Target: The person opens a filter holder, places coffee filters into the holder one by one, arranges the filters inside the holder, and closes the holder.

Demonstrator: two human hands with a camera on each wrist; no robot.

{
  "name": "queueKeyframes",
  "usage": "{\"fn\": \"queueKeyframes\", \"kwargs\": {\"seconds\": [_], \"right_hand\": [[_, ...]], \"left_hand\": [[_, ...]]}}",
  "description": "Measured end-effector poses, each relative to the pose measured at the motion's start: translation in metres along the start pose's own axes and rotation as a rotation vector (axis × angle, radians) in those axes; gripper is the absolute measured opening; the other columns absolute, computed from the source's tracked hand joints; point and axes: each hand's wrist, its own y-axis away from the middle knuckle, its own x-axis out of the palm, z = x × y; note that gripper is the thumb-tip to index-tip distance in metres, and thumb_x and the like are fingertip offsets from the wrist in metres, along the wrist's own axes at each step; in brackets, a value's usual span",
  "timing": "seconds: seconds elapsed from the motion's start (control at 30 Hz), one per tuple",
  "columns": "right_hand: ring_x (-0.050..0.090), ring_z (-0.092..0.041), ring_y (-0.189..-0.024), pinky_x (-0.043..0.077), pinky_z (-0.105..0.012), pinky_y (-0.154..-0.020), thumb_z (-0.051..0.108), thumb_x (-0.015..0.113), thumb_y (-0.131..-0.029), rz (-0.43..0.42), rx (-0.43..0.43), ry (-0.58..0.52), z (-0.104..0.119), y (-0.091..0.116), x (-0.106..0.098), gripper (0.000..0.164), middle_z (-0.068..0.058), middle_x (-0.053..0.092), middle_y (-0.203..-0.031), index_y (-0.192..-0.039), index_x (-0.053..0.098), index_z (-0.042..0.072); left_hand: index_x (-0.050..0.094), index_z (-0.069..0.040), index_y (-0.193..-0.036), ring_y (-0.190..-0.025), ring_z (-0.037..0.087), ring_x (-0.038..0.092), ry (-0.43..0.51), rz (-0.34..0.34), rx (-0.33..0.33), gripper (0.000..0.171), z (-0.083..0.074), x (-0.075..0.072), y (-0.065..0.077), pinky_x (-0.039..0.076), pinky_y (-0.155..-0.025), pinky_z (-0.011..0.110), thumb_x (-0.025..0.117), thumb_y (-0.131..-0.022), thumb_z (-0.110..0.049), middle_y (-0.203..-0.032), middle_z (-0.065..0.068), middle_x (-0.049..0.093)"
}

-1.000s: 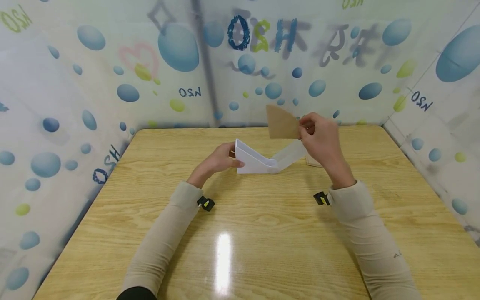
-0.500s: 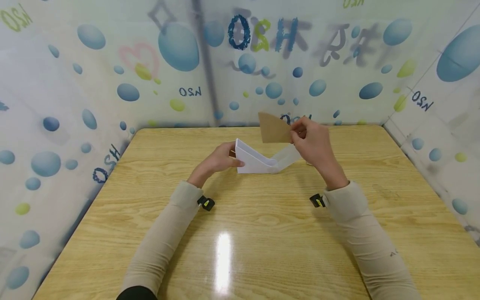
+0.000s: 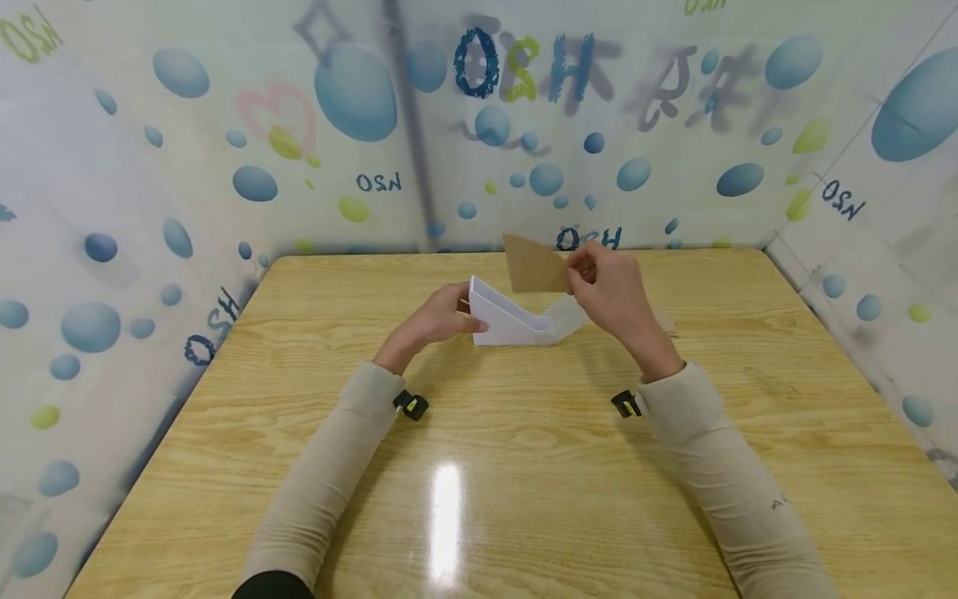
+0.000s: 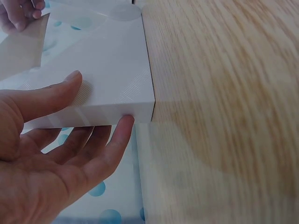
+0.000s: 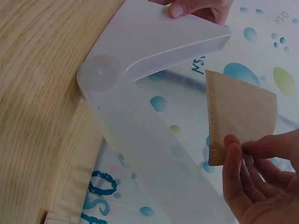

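Note:
A white wedge-shaped holder stands on the table with its translucent hinged lid swung open to the right. My left hand grips the holder's tall end, thumb on one side wall and fingers at the narrow end wall, as the left wrist view shows. Between thumb and fingers, my right hand pinches a brown paper coffee filter by one corner. The filter, with a crimped seam along one edge, is raised above and behind the holder, apart from it. The right hand partly covers the lid in the head view.
More brown filters lie on the wooden table to the right, mostly hidden behind the right wrist. A wall sheet printed with blue and green drops rises at the table's back edge.
My right hand has moved left and slightly down with the coffee filter, bringing it closer over the holder. The left hand and the holder have stayed in place.

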Motion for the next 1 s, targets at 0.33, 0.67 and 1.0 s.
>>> {"fn": "queueKeyframes", "kwargs": {"seconds": [0.33, 0.67, 1.0], "right_hand": [[0.067, -0.025, -0.07, 0.052, -0.034, -0.064, 0.004, 0.063, -0.099, 0.023, 0.012, -0.021, 0.004, 0.0, 0.004, 0.009, -0.015, 0.074, -0.086, -0.103, 0.069, 0.0], [0.069, -0.024, -0.069, 0.052, -0.032, -0.064, 0.005, 0.063, -0.098, 0.047, -0.012, -0.03, 0.003, 0.001, 0.012, 0.008, -0.014, 0.074, -0.084, -0.102, 0.069, 0.001], [0.069, -0.023, -0.072, 0.054, -0.034, -0.068, 0.005, 0.064, -0.098, 0.092, -0.012, -0.055, 0.009, 0.005, 0.018, 0.008, -0.013, 0.074, -0.086, -0.102, 0.068, 0.0]], "left_hand": [[0.059, -0.002, -0.136, -0.117, 0.034, 0.065, -0.009, -0.001, -0.006, 0.046, -0.002, 0.0, 0.0, 0.054, -0.096, 0.045, 0.073, -0.092, -0.002, -0.132, 0.019, 0.066], [0.059, -0.002, -0.136, -0.116, 0.034, 0.065, -0.01, 0.004, -0.005, 0.046, 0.0, 0.0, -0.001, 0.055, -0.094, 0.043, 0.073, -0.092, -0.003, -0.131, 0.019, 0.067], [0.06, -0.001, -0.134, -0.115, 0.035, 0.065, -0.009, 0.001, -0.008, 0.045, 0.001, -0.001, -0.001, 0.055, -0.093, 0.044, 0.074, -0.091, -0.003, -0.128, 0.019, 0.067]]}}
